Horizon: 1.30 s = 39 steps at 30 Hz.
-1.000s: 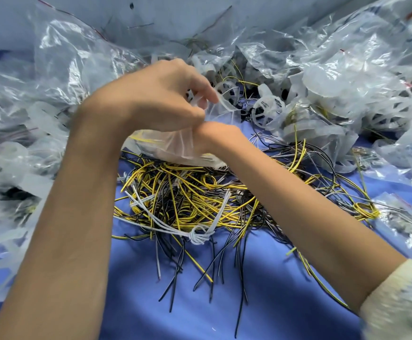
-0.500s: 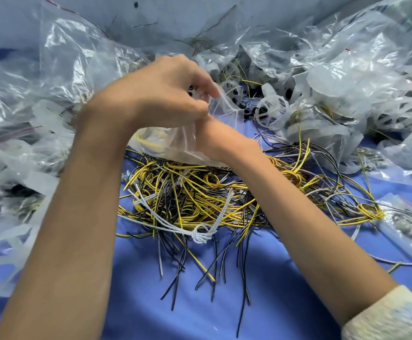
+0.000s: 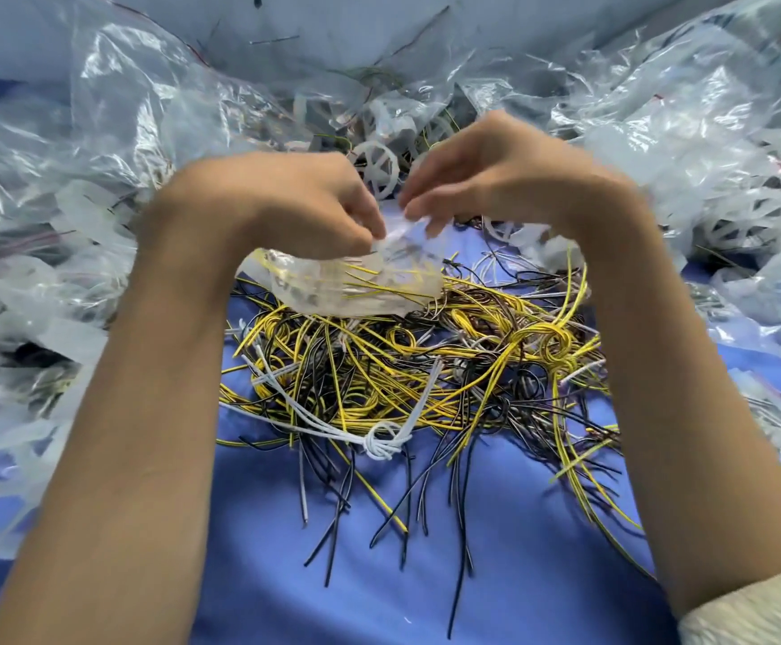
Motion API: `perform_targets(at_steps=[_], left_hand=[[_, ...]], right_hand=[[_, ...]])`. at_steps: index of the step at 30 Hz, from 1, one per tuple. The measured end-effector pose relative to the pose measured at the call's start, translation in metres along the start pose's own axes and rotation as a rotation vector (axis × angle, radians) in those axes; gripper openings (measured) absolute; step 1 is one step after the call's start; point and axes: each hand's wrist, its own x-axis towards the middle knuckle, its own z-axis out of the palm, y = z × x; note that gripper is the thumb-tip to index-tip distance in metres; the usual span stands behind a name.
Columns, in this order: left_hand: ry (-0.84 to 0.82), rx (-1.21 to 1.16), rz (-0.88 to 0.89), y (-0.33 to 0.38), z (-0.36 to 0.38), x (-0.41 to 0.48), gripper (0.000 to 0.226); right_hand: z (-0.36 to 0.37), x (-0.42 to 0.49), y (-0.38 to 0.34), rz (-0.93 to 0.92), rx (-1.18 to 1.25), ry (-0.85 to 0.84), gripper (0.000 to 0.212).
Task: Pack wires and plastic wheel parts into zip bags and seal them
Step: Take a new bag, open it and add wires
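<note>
The left hand (image 3: 286, 202) and right hand (image 3: 495, 179) are bare, as are both forearms. A cream fabric sleeve (image 3: 751, 612) covers the right arm at the near right corner.

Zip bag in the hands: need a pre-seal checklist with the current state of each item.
1. Left hand pinches the top edge of the zip bag: ok.
2. Right hand pinches the same edge: ok, though blurred.
3. Wires loaded: yellow wires show through the film: ok.
4. Wheel part inside: cannot tell.
5. Mouth free of wire ends: cannot tell, as the fingers cover it.
6. Bag not snagged on the loose wire pile: cannot tell; its bottom sits right over the pile.
</note>
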Motion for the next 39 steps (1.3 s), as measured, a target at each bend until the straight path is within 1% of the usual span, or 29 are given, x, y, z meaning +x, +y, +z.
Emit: perform_targets(at_steps=[1,2,3,5,6,7,9,11,13,16,20,25,28,31,33,36,39], left_hand=[[-0.032,0.009,-0.007,-0.001,0.000,0.000,0.022],[-0.056,0.010,-0.011,-0.002,0.001,0.000,0.023],[-0.070,0.012,-0.015,-0.002,0.002,0.001,0.025],[-0.075,0.008,-0.012,-0.001,0.003,0.001,0.025],[-0.074,0.003,-0.009,-0.001,0.003,0.001,0.023],[-0.076,-0.002,-0.007,-0.002,0.003,0.001,0.022],[-0.077,-0.011,-0.003,-0.003,0.002,0.001,0.024],[-0.082,-0.029,-0.001,-0.003,0.002,0.001,0.023],[-0.092,-0.035,-0.003,-0.003,0.002,0.001,0.022],[-0.095,-0.018,-0.007,-0.002,0.002,0.003,0.027],[-0.091,-0.008,-0.001,-0.002,0.001,0.001,0.030],[-0.072,-0.055,-0.005,-0.006,-0.001,-0.003,0.032],[-0.075,-0.065,-0.009,-0.006,-0.003,-0.005,0.031],[-0.067,-0.076,-0.012,-0.006,-0.003,-0.006,0.031],[-0.069,-0.071,-0.013,-0.007,-0.003,-0.006,0.032],[-0.074,-0.071,-0.018,-0.008,-0.003,-0.005,0.033],[-0.069,-0.062,-0.009,-0.007,-0.003,-0.003,0.030]], right_hand=[[-0.005,0.001,0.013,0.051,-0.100,0.163,0.020],[-0.007,0.003,0.028,0.139,-0.234,0.278,0.026],[-0.008,0.002,0.043,0.271,-0.367,0.311,0.034],[-0.008,-0.003,0.072,0.545,-0.526,0.174,0.048],[-0.007,-0.005,0.081,0.617,-0.548,0.127,0.052],[-0.007,-0.007,0.087,0.644,-0.536,0.140,0.052],[-0.008,-0.006,0.092,0.628,-0.459,0.289,0.044],[-0.007,-0.004,0.093,0.611,-0.429,0.433,0.028],[-0.008,-0.005,0.094,0.609,-0.392,0.509,0.018],[-0.013,-0.009,0.097,0.585,-0.277,0.538,0.016],[-0.021,-0.012,0.101,0.584,-0.213,0.524,0.017],[-0.031,-0.017,0.110,0.681,-0.285,0.615,0.024],[-0.030,-0.018,0.118,0.746,-0.342,0.675,0.024],[-0.027,-0.011,0.123,0.801,-0.468,0.635,0.026],[-0.026,-0.008,0.121,0.784,-0.660,0.554,0.023],[-0.027,-0.011,0.121,0.628,-0.934,0.390,0.023],[-0.025,-0.020,0.124,0.400,-1.041,0.302,0.029]])
